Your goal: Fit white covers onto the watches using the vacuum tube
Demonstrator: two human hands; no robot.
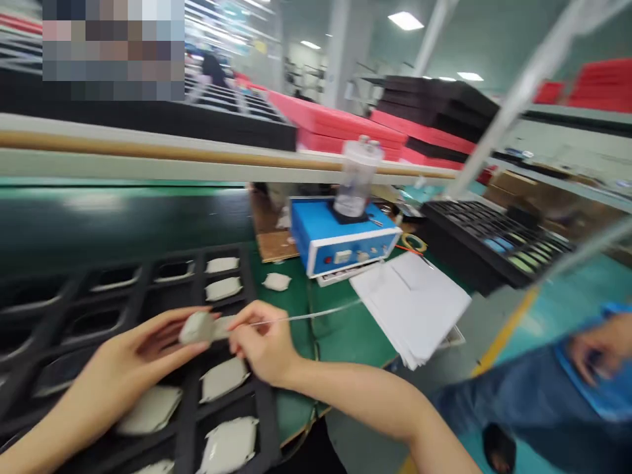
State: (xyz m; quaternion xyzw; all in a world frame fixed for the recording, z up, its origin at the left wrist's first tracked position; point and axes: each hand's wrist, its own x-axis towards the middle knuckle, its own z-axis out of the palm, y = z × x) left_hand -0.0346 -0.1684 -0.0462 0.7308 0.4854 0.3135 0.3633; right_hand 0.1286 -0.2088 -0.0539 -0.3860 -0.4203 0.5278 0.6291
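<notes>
Over the black compartment tray (pixel 265 401), the left hand (pixel 141 349) angles in from the lower left, thumb and fingers closed around a pale casing (pixel 197 328). The right hand (pixel 264 339) meets it, wrist bent, forearm slanting from the lower right, fingers pinching a thin tube (pixel 316 315) that trails toward white papers (pixel 419 309).

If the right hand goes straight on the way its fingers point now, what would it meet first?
Most likely the pale part held in the left hand, just ahead of the right hand; exact depth is unclear.
</notes>
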